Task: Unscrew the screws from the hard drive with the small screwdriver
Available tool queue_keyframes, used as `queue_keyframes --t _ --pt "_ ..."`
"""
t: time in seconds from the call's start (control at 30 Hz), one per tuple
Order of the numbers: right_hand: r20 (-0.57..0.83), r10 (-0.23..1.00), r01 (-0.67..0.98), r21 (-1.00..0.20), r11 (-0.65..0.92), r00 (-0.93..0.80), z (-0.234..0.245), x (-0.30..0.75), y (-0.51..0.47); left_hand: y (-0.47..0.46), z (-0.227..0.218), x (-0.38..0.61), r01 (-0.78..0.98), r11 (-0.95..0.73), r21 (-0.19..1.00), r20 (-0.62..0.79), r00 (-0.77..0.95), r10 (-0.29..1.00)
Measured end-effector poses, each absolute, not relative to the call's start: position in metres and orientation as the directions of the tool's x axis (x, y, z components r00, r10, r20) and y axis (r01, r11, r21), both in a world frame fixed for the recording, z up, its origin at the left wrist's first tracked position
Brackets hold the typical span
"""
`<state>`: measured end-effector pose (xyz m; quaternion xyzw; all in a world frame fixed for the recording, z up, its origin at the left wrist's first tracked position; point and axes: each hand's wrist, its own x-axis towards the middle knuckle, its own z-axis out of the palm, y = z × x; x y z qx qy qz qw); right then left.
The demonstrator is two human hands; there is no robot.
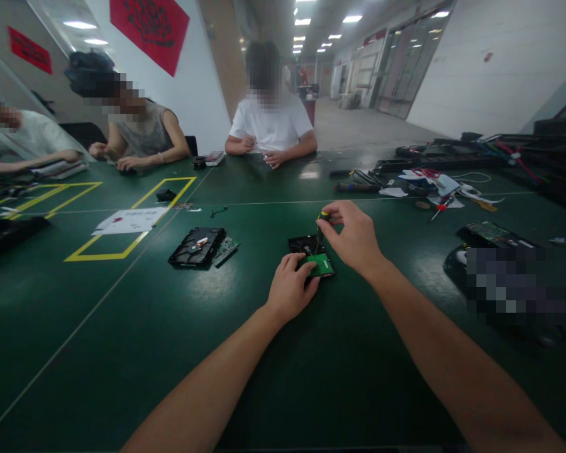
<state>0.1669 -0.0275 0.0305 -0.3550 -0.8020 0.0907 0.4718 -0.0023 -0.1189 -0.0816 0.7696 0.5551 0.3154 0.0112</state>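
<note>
A black hard drive (pixel 300 243) lies on the green table (pixel 283 352) with a green circuit board (pixel 321 265) on its near side. My left hand (pixel 290 290) rests on the drive's near edge, fingers curled over the board and pressing on it. My right hand (pixel 353 236) pinches the yellow-and-black handle of a small screwdriver (pixel 321 221), which stands upright with its tip down on the drive.
A second black drive (pixel 197 246) with a loose green board (pixel 225 250) lies to the left. A white paper (pixel 129 221) sits in a yellow-taped box. Tools and cables (pixel 424 179) crowd the far right. Three people sit across the table.
</note>
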Motion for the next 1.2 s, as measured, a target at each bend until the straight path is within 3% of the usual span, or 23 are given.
queue_keyframes --t 0.3,0.53,0.87,1.2 --pt "0.716 0.632 0.541 -0.419 0.729 -0.297 0.0336 0.1654 -0.0325 -0.1189 -0.0810 -0.0023 0.839 -0.385 0.384 0.473 0.179 0.863" --pt "0.701 0.652 0.508 -0.464 0.725 -0.290 0.0317 0.1652 -0.0307 -0.1191 -0.0808 -0.0020 0.841 -0.383 0.381 0.476 0.176 0.862" --pt "0.687 0.640 0.551 -0.404 0.730 -0.345 0.0358 0.1663 -0.0340 -0.1187 -0.0813 -0.0020 0.842 -0.387 0.376 0.476 0.182 0.860" --pt "0.701 0.629 0.523 -0.417 0.744 -0.337 0.0377 0.1665 -0.0344 -0.1193 -0.0795 -0.0028 0.840 -0.386 0.381 0.473 0.181 0.862"
